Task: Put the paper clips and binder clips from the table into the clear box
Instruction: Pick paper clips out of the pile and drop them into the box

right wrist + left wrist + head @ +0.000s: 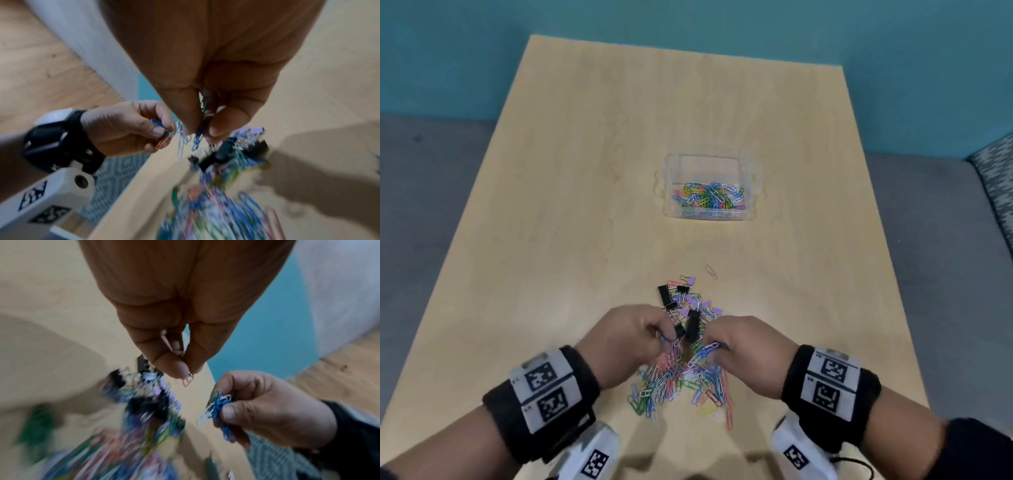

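Wooden table (551, 192), teal wall (448, 51) (pile blurred, probably clips); both hands' grip pinching paper clips (218, 404).

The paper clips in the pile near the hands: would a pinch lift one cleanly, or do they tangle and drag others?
Likely tangle: the right hand pinches a linked bunch of paper clips, some dangling. They look light, thin and stiff. The pile is densely interlaced, so neighbours probably drag.
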Action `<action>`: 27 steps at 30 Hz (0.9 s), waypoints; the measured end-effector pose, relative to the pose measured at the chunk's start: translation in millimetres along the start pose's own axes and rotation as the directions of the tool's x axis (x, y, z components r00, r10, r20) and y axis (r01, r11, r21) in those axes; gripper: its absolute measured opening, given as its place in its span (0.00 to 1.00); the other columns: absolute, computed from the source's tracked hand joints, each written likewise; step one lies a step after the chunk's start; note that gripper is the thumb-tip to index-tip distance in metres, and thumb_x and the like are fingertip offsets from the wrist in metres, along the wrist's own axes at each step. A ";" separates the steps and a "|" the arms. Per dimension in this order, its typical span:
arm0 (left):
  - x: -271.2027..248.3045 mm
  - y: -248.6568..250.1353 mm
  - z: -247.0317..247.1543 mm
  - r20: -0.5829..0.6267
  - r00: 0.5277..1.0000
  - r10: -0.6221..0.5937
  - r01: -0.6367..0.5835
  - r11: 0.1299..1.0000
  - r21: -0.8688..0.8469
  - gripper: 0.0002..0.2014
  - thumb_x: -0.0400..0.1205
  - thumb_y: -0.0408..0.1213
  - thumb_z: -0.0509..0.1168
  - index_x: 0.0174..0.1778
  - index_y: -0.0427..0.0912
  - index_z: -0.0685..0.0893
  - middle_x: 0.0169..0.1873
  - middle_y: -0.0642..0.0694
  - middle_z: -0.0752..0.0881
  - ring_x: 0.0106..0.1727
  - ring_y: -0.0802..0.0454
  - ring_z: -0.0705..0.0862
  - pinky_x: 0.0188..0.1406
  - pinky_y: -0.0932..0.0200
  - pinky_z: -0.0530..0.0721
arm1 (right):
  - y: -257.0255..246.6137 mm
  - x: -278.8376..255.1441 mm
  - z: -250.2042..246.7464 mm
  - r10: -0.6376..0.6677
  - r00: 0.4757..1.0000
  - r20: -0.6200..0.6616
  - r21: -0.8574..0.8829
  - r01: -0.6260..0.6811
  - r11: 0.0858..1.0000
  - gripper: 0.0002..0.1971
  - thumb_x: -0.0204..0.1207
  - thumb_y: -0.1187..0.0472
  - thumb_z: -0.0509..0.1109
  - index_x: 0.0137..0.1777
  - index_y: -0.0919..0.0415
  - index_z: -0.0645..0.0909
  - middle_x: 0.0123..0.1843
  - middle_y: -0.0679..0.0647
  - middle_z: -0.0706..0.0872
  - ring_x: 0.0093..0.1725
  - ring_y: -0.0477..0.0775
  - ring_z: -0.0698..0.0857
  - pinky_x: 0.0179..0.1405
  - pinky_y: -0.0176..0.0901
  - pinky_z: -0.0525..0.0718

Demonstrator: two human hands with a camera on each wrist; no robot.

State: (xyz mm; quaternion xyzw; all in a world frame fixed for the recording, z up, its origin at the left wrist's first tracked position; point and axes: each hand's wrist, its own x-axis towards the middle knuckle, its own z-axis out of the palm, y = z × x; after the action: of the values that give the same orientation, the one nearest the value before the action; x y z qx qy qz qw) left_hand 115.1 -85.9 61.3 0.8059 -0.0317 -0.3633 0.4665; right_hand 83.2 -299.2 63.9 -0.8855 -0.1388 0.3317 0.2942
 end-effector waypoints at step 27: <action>40.6 35.2 -41.0 -0.192 0.933 0.304 -0.164 0.835 0.525 0.10 0.80 0.40 0.65 0.57 0.51 0.84 0.51 0.53 0.81 0.48 0.54 0.82 0.49 0.56 0.78 | 28.7 10.7 -58.1 0.001 0.946 -0.324 -0.266 -0.092 0.960 0.15 0.79 0.57 0.63 0.65 0.56 0.77 0.60 0.57 0.80 0.56 0.61 0.80 0.52 0.51 0.80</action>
State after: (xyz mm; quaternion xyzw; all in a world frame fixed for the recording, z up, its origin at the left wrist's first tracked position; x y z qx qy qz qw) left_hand 180.2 -91.6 78.4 0.9304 -0.1605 -0.1698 0.2825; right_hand 131.4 -342.0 76.1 -0.9631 -0.1130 0.1673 0.1778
